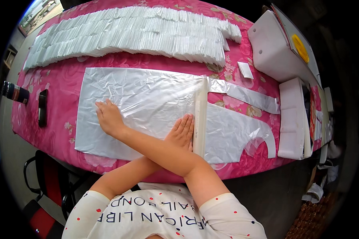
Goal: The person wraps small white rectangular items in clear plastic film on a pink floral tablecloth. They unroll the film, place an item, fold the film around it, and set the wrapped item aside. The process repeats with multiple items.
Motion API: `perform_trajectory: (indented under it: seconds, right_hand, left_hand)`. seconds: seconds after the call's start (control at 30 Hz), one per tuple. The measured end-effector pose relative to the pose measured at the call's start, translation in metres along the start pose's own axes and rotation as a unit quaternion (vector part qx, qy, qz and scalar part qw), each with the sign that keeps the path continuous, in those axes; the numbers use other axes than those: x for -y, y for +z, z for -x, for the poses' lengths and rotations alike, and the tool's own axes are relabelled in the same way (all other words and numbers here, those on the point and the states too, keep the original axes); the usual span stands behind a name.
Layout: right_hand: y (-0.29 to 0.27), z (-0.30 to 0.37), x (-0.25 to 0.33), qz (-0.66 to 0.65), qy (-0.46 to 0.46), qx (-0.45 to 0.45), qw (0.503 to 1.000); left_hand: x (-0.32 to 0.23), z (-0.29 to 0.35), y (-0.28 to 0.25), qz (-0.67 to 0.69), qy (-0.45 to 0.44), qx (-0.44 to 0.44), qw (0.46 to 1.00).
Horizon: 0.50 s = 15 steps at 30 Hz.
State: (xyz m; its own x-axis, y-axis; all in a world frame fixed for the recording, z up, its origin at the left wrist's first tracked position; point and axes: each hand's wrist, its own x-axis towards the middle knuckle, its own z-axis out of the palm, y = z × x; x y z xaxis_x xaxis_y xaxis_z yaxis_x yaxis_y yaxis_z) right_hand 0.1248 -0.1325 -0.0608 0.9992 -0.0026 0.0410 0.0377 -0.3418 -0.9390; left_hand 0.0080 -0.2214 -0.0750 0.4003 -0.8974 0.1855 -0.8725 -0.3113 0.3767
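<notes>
One flat, partly hidden left hand (182, 130) and spread right hand (109, 116) touch a plastic bag (147, 89).

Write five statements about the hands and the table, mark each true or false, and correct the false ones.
1. The right forearm crosses over the left forearm. True.
2. The left hand is to the right of the pale bar. False: it lies flat just left of it, on the plastic bag.
3. The right hand is over the left part of the plastic bag. True.
4. The handle straps of the plastic bag point left. False: they extend to the right, beyond the pale bar.
5. The tablecloth is plain blue. False: it is pink with a flower pattern.
</notes>
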Motion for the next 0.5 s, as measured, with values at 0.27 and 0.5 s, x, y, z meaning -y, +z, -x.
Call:
perform_trajectory:
  seconds: [0.27,0.5]
  right_hand:
    - [-0.089,0.075,0.046,-0.013,-0.114,0.046,0.992]
    - [-0.221,0.180,-0.001,0.215,-0.055,-0.201,0.954]
  left_hand:
    - [0.012,0.006,-0.010,0.203,-0.030,-0.066,0.976]
    - [0.059,-0.055,-0.055,0.709,-0.213,-0.146,0.656]
